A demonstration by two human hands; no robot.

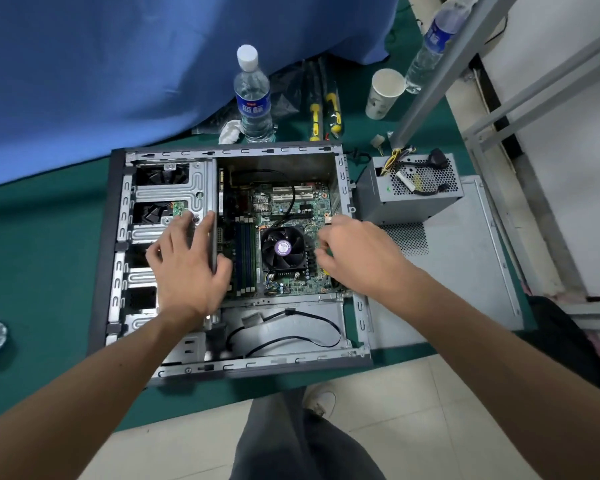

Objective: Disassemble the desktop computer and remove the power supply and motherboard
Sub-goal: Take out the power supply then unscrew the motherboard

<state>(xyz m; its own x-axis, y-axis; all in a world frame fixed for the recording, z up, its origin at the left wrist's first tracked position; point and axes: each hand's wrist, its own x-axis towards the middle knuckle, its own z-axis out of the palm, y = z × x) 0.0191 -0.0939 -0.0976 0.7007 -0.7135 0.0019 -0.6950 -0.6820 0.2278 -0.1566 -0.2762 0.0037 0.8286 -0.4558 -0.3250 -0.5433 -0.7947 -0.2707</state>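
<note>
The motherboard (284,237) lies flat in the case (118,271), between the hands. The left hand (184,265) rests spread on the drive cage; the right hand (357,254) pinches something small and yellow, unclear what. The board looks thin, brittle: lift by bare edges.

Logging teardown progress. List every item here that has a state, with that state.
Computer case: lying flat, side open.
Side panel: off, lying right of the case.
Power supply: out, on the side panel.
Motherboard: inside the case.
CPU fan: on the motherboard.
Near water bottle: capped, upright.
Paper cup: upright.
Left hand: fingers spread on the drive cage.
Right hand: fingers curled at the motherboard's edge; grip unclear.
</note>
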